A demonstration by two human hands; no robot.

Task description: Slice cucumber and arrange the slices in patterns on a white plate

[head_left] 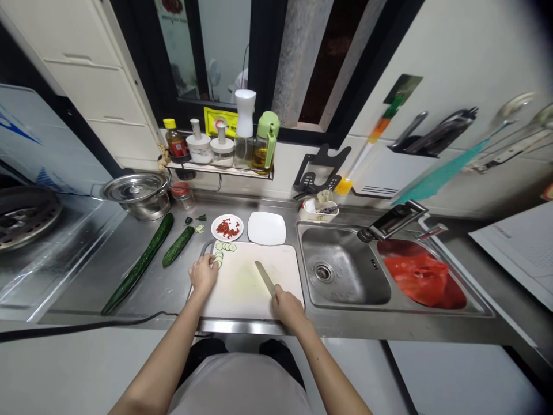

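Kitchen is lit by cool whitish light. Dark-framed window point(268, 46) sits at the back, off-white wall point(462, 46) to its right, tall white drawer unit point(86, 86) to its left. Stainless-steel countertop point(106, 251) runs across below with streaky reflections, double-bowl sink point(354, 279) set into its right part, pale floor point(86, 369) in front.

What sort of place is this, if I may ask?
A kitchen, probably a household one: it has a metal sink, a cutting board bearing cucumber slices, and a lidded steel pot.
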